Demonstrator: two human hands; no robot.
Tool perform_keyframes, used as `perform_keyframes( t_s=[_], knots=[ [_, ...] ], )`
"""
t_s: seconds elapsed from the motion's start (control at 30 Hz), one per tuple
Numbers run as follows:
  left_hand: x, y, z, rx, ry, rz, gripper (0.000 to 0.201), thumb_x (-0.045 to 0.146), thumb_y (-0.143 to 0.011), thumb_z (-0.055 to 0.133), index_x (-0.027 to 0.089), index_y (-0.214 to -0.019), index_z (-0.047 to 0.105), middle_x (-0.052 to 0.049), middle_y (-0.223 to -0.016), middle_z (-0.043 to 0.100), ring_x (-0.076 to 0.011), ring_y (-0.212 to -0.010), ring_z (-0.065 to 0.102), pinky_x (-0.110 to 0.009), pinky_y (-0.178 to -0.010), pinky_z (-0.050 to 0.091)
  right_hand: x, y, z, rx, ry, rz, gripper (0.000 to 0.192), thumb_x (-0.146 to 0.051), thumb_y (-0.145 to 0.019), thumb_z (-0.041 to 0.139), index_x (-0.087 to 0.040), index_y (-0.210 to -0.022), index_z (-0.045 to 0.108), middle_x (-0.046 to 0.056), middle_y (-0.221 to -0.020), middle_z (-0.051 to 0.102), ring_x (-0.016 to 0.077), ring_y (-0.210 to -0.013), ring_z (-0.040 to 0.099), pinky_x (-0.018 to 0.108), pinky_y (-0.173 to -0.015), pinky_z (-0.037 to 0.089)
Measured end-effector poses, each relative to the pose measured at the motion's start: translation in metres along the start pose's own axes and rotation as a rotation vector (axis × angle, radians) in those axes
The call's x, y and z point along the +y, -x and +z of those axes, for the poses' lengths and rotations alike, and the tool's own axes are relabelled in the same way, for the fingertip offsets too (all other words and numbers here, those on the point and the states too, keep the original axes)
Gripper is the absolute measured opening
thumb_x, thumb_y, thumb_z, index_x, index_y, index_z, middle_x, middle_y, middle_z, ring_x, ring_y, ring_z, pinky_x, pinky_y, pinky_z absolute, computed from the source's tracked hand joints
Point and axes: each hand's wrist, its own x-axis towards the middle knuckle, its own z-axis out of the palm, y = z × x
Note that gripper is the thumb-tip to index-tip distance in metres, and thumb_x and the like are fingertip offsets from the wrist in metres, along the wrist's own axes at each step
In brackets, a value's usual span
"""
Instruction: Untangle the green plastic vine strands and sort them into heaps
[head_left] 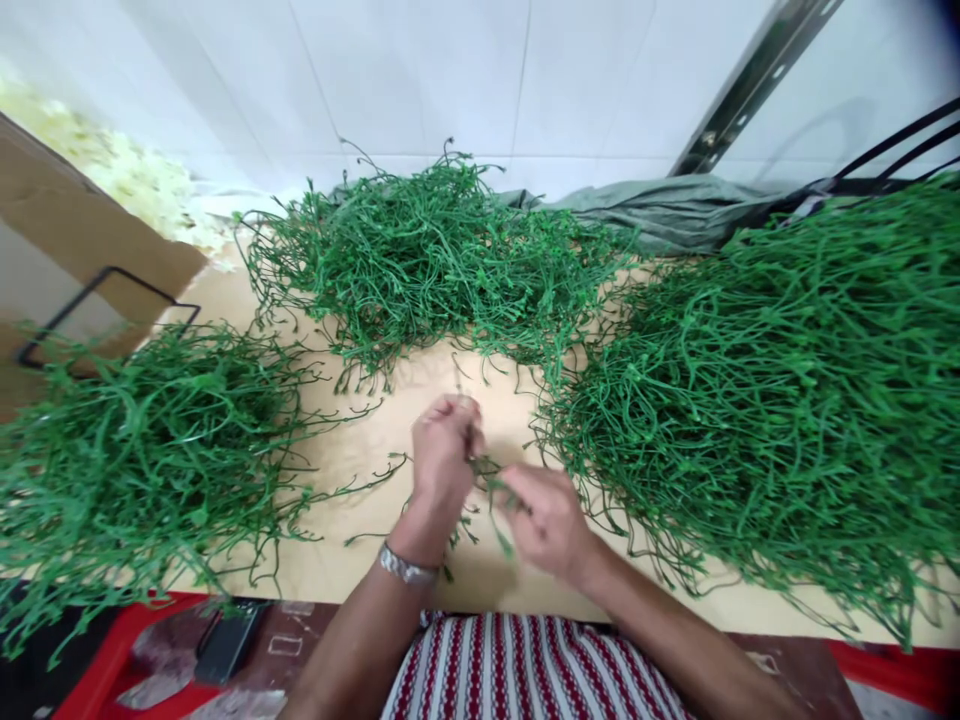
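Observation:
My left hand (446, 445), with a metal watch or bracelet (407, 566) at its wrist, is closed round thin green stems; a tip pokes out above its fingers. Just to the right and slightly nearer me, my right hand (547, 518) pinches a green stem (501, 535) with its end hanging down. A short stretch of stem spans the gap between both hands. Motion blurs the fingers a little. The stems look like artificial plant stems with small forked tips. A few loose stems (360, 487) lie on the pale tabletop (356, 395) left of my left hand.
Green stems are heaped at the left (172, 440), the back (435, 260) and, largest, the right (780, 410). A cardboard box (90, 210) with a black wire frame (112, 272) stands far left, near pale yellow flowers (139, 165). Below the table edge lies a dark box-like object (229, 642).

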Motion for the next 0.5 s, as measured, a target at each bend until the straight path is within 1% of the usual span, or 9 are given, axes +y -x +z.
perform_keyframes(
  t_s=[0.03, 0.07, 0.1, 0.17, 0.23, 0.3, 0.37, 0.43, 0.5],
  knots=[
    [0.004, -0.002, 0.001, 0.04, 0.02, 0.076, 0.016, 0.013, -0.058, 0.061, 0.014, -0.052, 0.046, 0.006, -0.044, 0.047, -0.0026, -0.032, 0.037, -0.014, -0.031, 0.023, 0.0, 0.002, 0.0, -0.016, -0.006, -0.061, 0.018, -0.009, -0.074, 0.035, -0.018, -0.06, 0.043, -0.002, -0.052, 0.041, 0.0102, -0.048, 0.036, 0.022, -0.047, 0.028],
    [0.008, -0.004, 0.003, 0.053, 0.03, 0.155, 0.017, 0.013, -0.058, 0.062, 0.015, -0.053, 0.046, 0.006, -0.045, 0.047, -0.0029, -0.033, 0.038, -0.014, -0.031, 0.023, 0.001, 0.003, -0.002, -0.032, -0.012, -0.089, 0.018, -0.008, -0.073, 0.035, -0.018, -0.06, 0.042, -0.002, -0.053, 0.041, 0.0102, -0.048, 0.036, 0.022, -0.047, 0.028],
    [0.012, -0.004, 0.004, 0.02, 0.005, 0.213, 0.016, 0.014, -0.06, 0.062, 0.015, -0.054, 0.047, 0.006, -0.045, 0.048, -0.0035, -0.033, 0.039, -0.015, -0.031, 0.024, 0.002, 0.003, -0.006, -0.04, -0.012, -0.069, 0.017, -0.007, -0.073, 0.035, -0.018, -0.061, 0.042, -0.002, -0.053, 0.042, 0.0099, -0.048, 0.036, 0.022, -0.047, 0.028],
    [0.015, -0.001, 0.007, -0.126, -0.088, 0.199, 0.014, 0.016, -0.064, 0.061, 0.015, -0.056, 0.05, 0.006, -0.045, 0.048, -0.0042, -0.032, 0.039, -0.016, -0.032, 0.026, 0.005, 0.0, -0.018, -0.039, 0.006, 0.062, 0.014, -0.009, -0.077, 0.039, -0.018, -0.066, 0.044, -0.003, -0.055, 0.041, 0.0089, -0.048, 0.036, 0.021, -0.047, 0.028],
    [0.016, 0.003, 0.006, -0.203, -0.125, 0.144, 0.015, 0.018, -0.067, 0.06, 0.014, -0.057, 0.051, 0.005, -0.047, 0.05, -0.0048, -0.032, 0.041, -0.017, -0.033, 0.028, 0.008, -0.006, -0.031, -0.042, -0.005, 0.174, 0.012, -0.016, -0.081, 0.043, -0.018, -0.069, 0.046, -0.004, -0.055, 0.041, 0.0086, -0.048, 0.037, 0.021, -0.048, 0.03],
    [0.015, 0.005, 0.003, -0.211, -0.118, 0.119, 0.014, 0.018, -0.069, 0.06, 0.014, -0.059, 0.051, 0.003, -0.051, 0.054, -0.0055, -0.035, 0.045, -0.017, -0.036, 0.03, 0.008, -0.01, -0.04, -0.055, -0.069, 0.241, 0.014, -0.025, -0.084, 0.043, -0.018, -0.072, 0.047, -0.003, -0.056, 0.043, 0.0092, -0.05, 0.039, 0.021, -0.049, 0.031],
    [0.014, 0.005, -0.002, -0.229, -0.125, 0.097, 0.013, 0.019, -0.069, 0.061, 0.014, -0.06, 0.052, 0.002, -0.055, 0.057, -0.0061, -0.039, 0.048, -0.018, -0.039, 0.032, 0.009, -0.011, -0.043, -0.054, -0.132, 0.292, 0.015, -0.031, -0.085, 0.044, -0.019, -0.077, 0.049, -0.002, -0.059, 0.047, 0.01, -0.052, 0.042, 0.021, -0.05, 0.033],
    [0.014, 0.004, -0.006, -0.242, -0.128, 0.062, 0.014, 0.02, -0.067, 0.062, 0.014, -0.06, 0.052, 0.001, -0.057, 0.057, -0.0063, -0.042, 0.049, -0.018, -0.04, 0.032, 0.012, -0.01, -0.041, -0.023, -0.121, 0.323, 0.015, -0.035, -0.083, 0.049, -0.019, -0.082, 0.05, -0.003, -0.06, 0.048, 0.01, -0.051, 0.042, 0.021, -0.049, 0.034],
    [0.013, 0.004, -0.008, -0.241, -0.12, 0.032, 0.015, 0.021, -0.067, 0.062, 0.014, -0.059, 0.052, 0.001, -0.057, 0.057, -0.0064, -0.043, 0.049, -0.017, -0.04, 0.031, 0.015, -0.009, -0.039, 0.021, -0.048, 0.328, 0.017, -0.036, -0.08, 0.053, -0.02, -0.082, 0.049, -0.003, -0.059, 0.048, 0.0095, -0.049, 0.041, 0.021, -0.048, 0.033]
  ],
)
